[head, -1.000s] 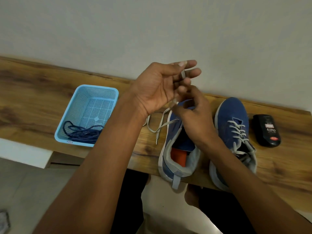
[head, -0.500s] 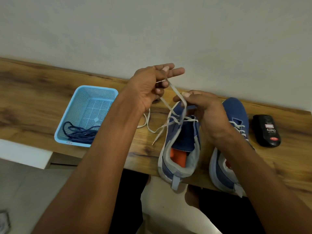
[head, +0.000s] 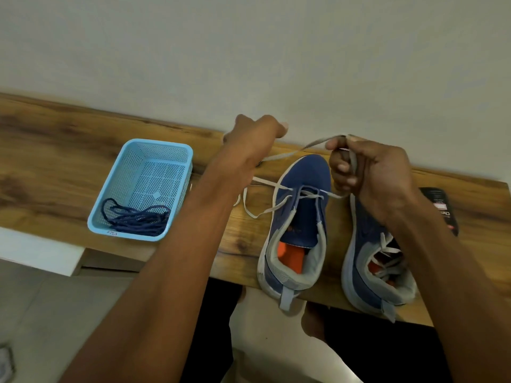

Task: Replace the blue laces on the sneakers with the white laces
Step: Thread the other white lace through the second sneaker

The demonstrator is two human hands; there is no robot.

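So the white lace point(head: 279, 186) is pinched in the curled fingers of the right hand point(head: 367, 172) and pulled by the closed left hand point(head: 254, 139) over the left sneaker point(head: 298, 217) on the wooden shelf point(head: 55, 150), while the blue laces point(head: 135, 217) are piled in the basket point(head: 166, 150) further left.

We see soft, even indoor light, slightly dim, no glare. Shadows are faint. Wide-angle lens bends the table point(head: 69, 139) edge. Left hand point(head: 254, 139) is slightly motion-blurred; overall image is soft.
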